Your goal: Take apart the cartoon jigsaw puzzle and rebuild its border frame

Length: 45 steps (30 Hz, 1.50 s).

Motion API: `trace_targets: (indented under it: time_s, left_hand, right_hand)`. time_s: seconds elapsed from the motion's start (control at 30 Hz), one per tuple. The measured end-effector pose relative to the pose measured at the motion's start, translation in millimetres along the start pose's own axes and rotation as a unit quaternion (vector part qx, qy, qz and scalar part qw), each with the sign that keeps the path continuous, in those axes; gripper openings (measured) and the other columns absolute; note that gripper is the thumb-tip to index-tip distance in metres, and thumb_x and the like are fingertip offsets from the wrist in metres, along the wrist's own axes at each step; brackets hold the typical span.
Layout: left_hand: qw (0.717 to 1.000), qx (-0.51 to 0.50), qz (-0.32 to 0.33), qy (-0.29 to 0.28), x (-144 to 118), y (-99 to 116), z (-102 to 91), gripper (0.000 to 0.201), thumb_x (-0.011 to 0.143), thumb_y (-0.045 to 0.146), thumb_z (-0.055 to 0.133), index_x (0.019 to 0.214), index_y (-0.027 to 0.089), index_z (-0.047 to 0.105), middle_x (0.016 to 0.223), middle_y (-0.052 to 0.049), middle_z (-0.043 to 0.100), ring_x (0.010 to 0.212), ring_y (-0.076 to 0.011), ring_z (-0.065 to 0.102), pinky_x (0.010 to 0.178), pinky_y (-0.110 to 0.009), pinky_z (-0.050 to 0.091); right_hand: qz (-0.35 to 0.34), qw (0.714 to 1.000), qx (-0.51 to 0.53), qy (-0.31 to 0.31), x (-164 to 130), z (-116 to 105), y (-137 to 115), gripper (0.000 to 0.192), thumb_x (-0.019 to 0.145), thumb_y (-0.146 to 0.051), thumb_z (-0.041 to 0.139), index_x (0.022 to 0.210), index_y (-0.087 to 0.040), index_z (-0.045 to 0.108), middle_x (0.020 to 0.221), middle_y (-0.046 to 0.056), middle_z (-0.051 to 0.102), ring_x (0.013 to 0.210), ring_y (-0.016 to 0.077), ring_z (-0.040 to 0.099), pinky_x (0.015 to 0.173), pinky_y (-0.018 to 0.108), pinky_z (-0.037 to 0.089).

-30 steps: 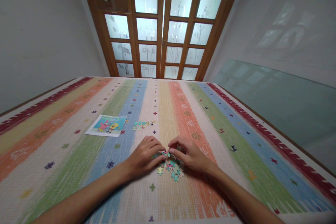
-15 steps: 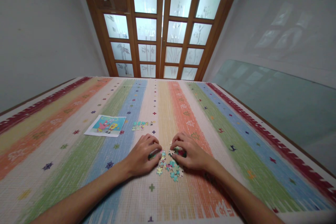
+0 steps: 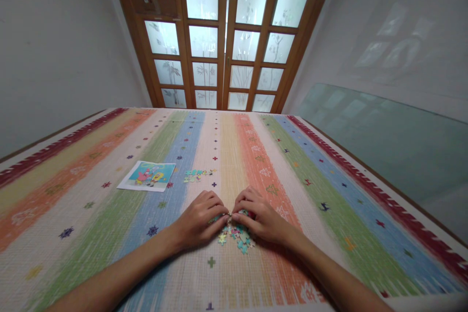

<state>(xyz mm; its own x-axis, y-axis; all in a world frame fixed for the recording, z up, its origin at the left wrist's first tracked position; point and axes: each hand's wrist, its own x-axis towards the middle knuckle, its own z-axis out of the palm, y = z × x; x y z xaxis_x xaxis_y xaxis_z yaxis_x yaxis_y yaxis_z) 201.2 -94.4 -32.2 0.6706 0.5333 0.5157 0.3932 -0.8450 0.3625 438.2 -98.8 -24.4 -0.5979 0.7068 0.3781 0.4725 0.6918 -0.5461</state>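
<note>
My left hand (image 3: 203, 218) and my right hand (image 3: 260, 215) meet at the fingertips above a loose pile of jigsaw puzzle pieces (image 3: 243, 241). Both hands are closed in a pinch, with a small puzzle piece (image 3: 230, 215) just showing between them; the fingers hide most of it. The pile has turquoise, yellow and pink pieces, and part of it lies under my hands. Beyond my left hand, a small group of joined puzzle pieces (image 3: 197, 175) lies flat. Left of that group is a printed cartoon picture (image 3: 148, 176) on white paper.
A striped, patterned cloth (image 3: 234, 146) covers the wide table. Wooden doors with glass panes (image 3: 224, 39) stand past its far edge. A pale wall is on the left, and a greenish glass panel (image 3: 383, 151) leans along the right side.
My two hands have come closer together, and their fingertips now meet over the pile. The joined pieces and the printed picture have stayed in place.
</note>
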Motion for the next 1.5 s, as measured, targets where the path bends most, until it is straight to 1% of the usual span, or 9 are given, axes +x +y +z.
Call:
trace_targets:
  time_s: [0.13, 0.33, 0.43, 0.53, 0.77, 1.0, 1.23, 1.4, 1.5]
  left_hand:
    - [0.997, 0.045, -0.043, 0.036, 0, -11, -3.0, 0.021, 0.103, 0.024, 0.049, 0.091, 0.020, 0.066, 0.086, -0.005, 0.068, 0.086, -0.0224, 0.056, 0.081, -0.041, 0.044]
    - [0.979, 0.151, -0.117, 0.066, -6, -39, -8.9, 0.025, 0.099, 0.028, 0.055, 0.077, 0.019, 0.062, 0.082, -0.006, 0.063, 0.083, -0.0241, 0.052, 0.077, -0.041, 0.044]
    - [0.973, 0.179, -0.124, 0.078, -9, -50, -15.0, 0.022, 0.097, 0.029, 0.059, 0.077, 0.019, 0.061, 0.084, -0.006, 0.061, 0.083, -0.0236, 0.052, 0.077, -0.039, 0.045]
    - [0.979, 0.163, -0.106, 0.068, -11, -56, -20.4, 0.013, 0.095, 0.026, 0.059, 0.086, 0.019, 0.065, 0.090, -0.005, 0.061, 0.085, -0.0226, 0.054, 0.080, -0.039, 0.046]
    - [0.988, 0.115, -0.094, 0.032, -11, -58, -18.7, 0.014, 0.094, 0.025, 0.058, 0.093, 0.020, 0.071, 0.096, -0.006, 0.063, 0.090, -0.0236, 0.058, 0.091, -0.044, 0.046]
    - [0.980, 0.142, -0.126, 0.063, -7, -64, -12.8, 0.016, 0.096, 0.028, 0.060, 0.086, 0.019, 0.070, 0.091, -0.006, 0.063, 0.089, -0.0244, 0.057, 0.087, -0.042, 0.047]
    - [0.968, 0.181, -0.144, 0.097, -3, -72, -10.2, 0.018, 0.096, 0.026, 0.060, 0.088, 0.020, 0.075, 0.094, -0.007, 0.062, 0.093, -0.0256, 0.054, 0.086, -0.042, 0.049]
    - [0.970, 0.172, -0.136, 0.105, -4, -65, -10.0, 0.018, 0.095, 0.024, 0.058, 0.096, 0.019, 0.076, 0.099, -0.009, 0.063, 0.095, -0.0268, 0.055, 0.089, -0.045, 0.050]
    - [0.977, 0.159, -0.106, 0.091, -7, -63, -11.0, 0.020, 0.095, 0.023, 0.057, 0.103, 0.021, 0.075, 0.105, -0.009, 0.067, 0.100, -0.0276, 0.056, 0.089, -0.046, 0.050]
  right_hand:
    - [0.014, 0.999, 0.005, 0.034, 0, -2, 3, 0.014, 0.099, -0.022, 0.057, 0.089, -0.021, 0.066, 0.094, 0.006, 0.066, 0.095, 0.0220, 0.059, 0.088, 0.039, 0.047]
    - [0.017, 0.999, -0.002, 0.038, -1, -5, 5, 0.015, 0.099, -0.023, 0.056, 0.087, -0.021, 0.065, 0.094, 0.007, 0.066, 0.093, 0.0224, 0.060, 0.086, 0.039, 0.047]
    - [0.020, 0.999, -0.010, 0.037, 0, -6, 4, 0.015, 0.098, -0.021, 0.057, 0.085, -0.021, 0.066, 0.094, 0.007, 0.066, 0.093, 0.0227, 0.060, 0.086, 0.039, 0.048]
    - [0.025, 0.999, -0.016, 0.036, 0, -7, 5, 0.016, 0.097, -0.020, 0.057, 0.085, -0.022, 0.066, 0.093, 0.007, 0.066, 0.093, 0.0227, 0.061, 0.085, 0.039, 0.049]
    - [0.005, 0.998, -0.021, 0.054, 0, -7, 11, 0.020, 0.100, -0.024, 0.054, 0.083, -0.021, 0.065, 0.092, 0.008, 0.065, 0.090, 0.0224, 0.060, 0.083, 0.039, 0.048]
    - [0.001, 0.998, -0.033, 0.057, 0, -8, 10, 0.021, 0.099, -0.024, 0.053, 0.083, -0.021, 0.066, 0.090, 0.008, 0.066, 0.089, 0.0230, 0.060, 0.081, 0.040, 0.048]
    - [-0.002, 0.996, -0.055, 0.063, 0, -9, 15, 0.021, 0.099, -0.023, 0.053, 0.082, -0.020, 0.065, 0.092, 0.008, 0.066, 0.089, 0.0228, 0.060, 0.080, 0.039, 0.047]
    - [0.014, 0.993, -0.084, 0.086, -1, -11, 20, 0.022, 0.098, -0.023, 0.053, 0.079, -0.020, 0.064, 0.089, 0.008, 0.066, 0.086, 0.0231, 0.059, 0.080, 0.039, 0.045]
    - [0.021, 0.992, -0.091, 0.086, -1, -12, 21, 0.023, 0.098, -0.023, 0.053, 0.079, -0.020, 0.065, 0.089, 0.008, 0.066, 0.086, 0.0230, 0.059, 0.080, 0.039, 0.044]
